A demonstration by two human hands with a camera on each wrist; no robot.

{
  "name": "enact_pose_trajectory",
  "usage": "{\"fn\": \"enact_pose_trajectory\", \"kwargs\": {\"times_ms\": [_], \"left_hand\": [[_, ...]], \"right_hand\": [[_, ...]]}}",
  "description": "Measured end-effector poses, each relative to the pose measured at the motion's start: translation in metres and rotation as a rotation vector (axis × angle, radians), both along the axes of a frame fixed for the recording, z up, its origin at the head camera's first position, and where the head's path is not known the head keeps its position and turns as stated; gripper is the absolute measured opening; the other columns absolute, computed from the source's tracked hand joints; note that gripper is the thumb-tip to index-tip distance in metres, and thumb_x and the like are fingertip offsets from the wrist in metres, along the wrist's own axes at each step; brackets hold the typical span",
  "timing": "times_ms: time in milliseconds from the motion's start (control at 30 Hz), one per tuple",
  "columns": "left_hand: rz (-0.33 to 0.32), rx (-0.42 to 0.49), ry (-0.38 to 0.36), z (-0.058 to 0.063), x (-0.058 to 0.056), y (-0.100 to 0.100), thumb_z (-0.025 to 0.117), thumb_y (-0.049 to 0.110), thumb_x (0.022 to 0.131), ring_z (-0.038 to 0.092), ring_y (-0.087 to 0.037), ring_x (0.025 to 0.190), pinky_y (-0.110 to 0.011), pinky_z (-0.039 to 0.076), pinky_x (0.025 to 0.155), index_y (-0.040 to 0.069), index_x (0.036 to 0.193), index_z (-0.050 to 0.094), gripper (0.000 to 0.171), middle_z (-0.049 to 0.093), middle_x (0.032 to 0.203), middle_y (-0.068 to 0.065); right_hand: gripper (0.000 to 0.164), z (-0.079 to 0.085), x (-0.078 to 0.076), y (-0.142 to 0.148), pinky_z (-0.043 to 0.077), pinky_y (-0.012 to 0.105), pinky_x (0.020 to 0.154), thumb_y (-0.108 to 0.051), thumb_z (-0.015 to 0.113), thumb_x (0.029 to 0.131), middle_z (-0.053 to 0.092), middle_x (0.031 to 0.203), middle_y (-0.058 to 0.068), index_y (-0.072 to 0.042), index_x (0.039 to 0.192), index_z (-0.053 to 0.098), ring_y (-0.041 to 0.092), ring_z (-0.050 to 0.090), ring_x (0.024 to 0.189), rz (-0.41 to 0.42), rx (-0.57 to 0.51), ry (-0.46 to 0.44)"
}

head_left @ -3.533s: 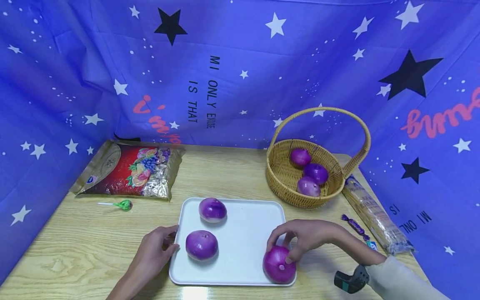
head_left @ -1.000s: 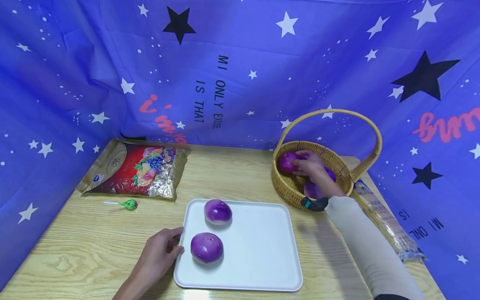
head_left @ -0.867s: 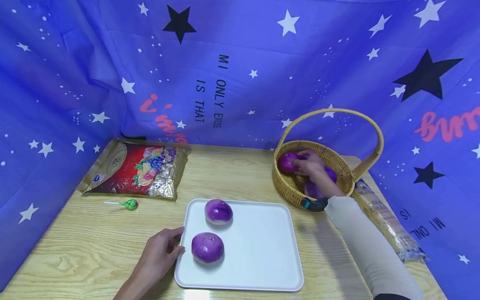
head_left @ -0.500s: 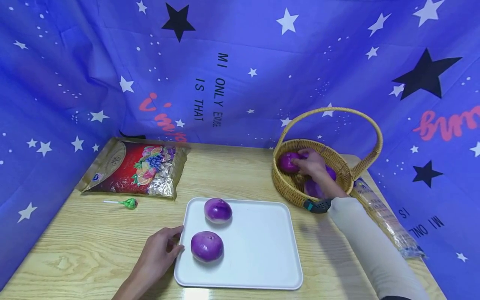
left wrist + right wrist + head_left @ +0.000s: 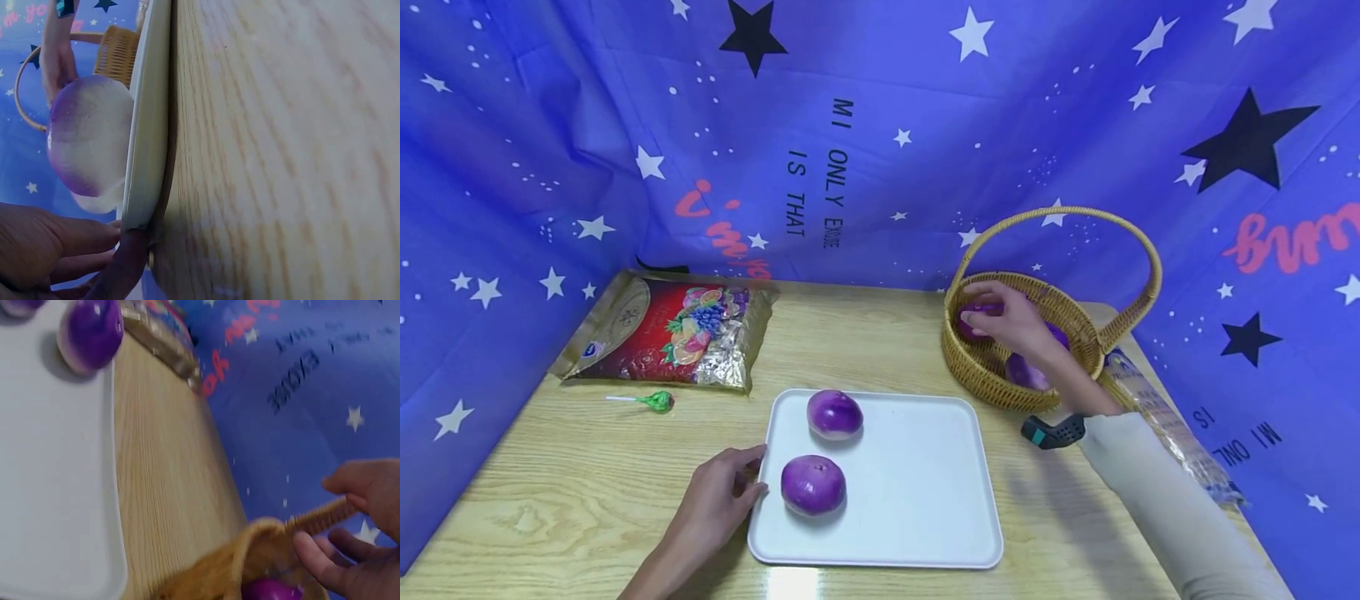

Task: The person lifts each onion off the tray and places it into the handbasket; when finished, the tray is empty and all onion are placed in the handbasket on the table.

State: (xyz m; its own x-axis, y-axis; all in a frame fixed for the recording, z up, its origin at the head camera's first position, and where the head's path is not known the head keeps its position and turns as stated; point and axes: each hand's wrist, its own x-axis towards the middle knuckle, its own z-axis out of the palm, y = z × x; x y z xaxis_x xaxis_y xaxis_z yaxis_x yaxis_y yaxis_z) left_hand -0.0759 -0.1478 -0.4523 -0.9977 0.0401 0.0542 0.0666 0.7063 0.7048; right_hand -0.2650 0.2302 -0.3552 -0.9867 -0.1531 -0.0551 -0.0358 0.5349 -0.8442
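Observation:
My left hand (image 5: 718,496) holds the left edge of the white tray (image 5: 917,483), thumb and fingertips at its rim in the left wrist view. Two purple onions, a rear one (image 5: 835,415) and a front one (image 5: 813,485), sit on the tray's left half. My right hand (image 5: 1011,321) is over the wicker basket (image 5: 988,387), fingers spread and holding nothing. Just below its fingertips lies a purple onion (image 5: 972,325), partly hidden by the hand. Nearer the front, another onion (image 5: 1024,372) shows in the basket, with more purple behind my wrist.
A red and gold candy bag (image 5: 662,329) lies at the back left, with a green lollipop (image 5: 657,402) before it. To the right of the basket lies a long clear packet (image 5: 1180,433), partly behind my sleeve. The basket's tall handle (image 5: 1067,210) arches over it.
My right hand carried an onion from the tray's right side into the basket, let go of it and has risen slightly with fingers spread. My left hand stays at the tray edge.

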Motion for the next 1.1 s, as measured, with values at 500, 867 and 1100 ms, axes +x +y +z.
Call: {"fn": "enact_pose_trajectory", "kwargs": {"times_ms": [500,867,1100], "left_hand": [[0.008,0.024,-0.024,-0.001,0.0,-0.001,0.072,-0.001,0.065,0.049,-0.004,0.062,-0.019,0.045,0.056,0.003,0.112,0.059,0.048,0.06,0.085,-0.002],[0.002,0.001,-0.014,0.001,-0.002,0.0,0.072,0.0,0.066,0.048,-0.004,0.063,-0.022,0.044,0.059,0.003,0.112,0.059,0.048,0.06,0.086,-0.003],[0.005,-0.01,-0.003,-0.001,-0.003,0.0,0.072,0.001,0.065,0.048,-0.003,0.062,-0.021,0.044,0.058,0.004,0.112,0.059,0.048,0.06,0.085,-0.001]], "right_hand": [[0.056,-0.015,0.03,-0.063,0.048,0.042,0.077,-0.015,0.066,0.077,0.042,0.123,0.01,-0.016,0.127,0.041,0.033,0.048,0.106,0.507,-0.211,-0.148],[0.058,-0.059,0.051,-0.111,0.049,0.046,0.07,-0.014,0.071,0.073,0.035,0.129,0.019,-0.015,0.125,0.044,0.039,0.042,0.11,0.614,-0.247,-0.278],[0.059,-0.072,0.053,-0.126,0.049,0.043,0.074,-0.018,0.074,0.069,0.043,0.125,0.007,-0.015,0.122,0.048,0.03,0.046,0.109,0.63,-0.173,-0.225]]}}
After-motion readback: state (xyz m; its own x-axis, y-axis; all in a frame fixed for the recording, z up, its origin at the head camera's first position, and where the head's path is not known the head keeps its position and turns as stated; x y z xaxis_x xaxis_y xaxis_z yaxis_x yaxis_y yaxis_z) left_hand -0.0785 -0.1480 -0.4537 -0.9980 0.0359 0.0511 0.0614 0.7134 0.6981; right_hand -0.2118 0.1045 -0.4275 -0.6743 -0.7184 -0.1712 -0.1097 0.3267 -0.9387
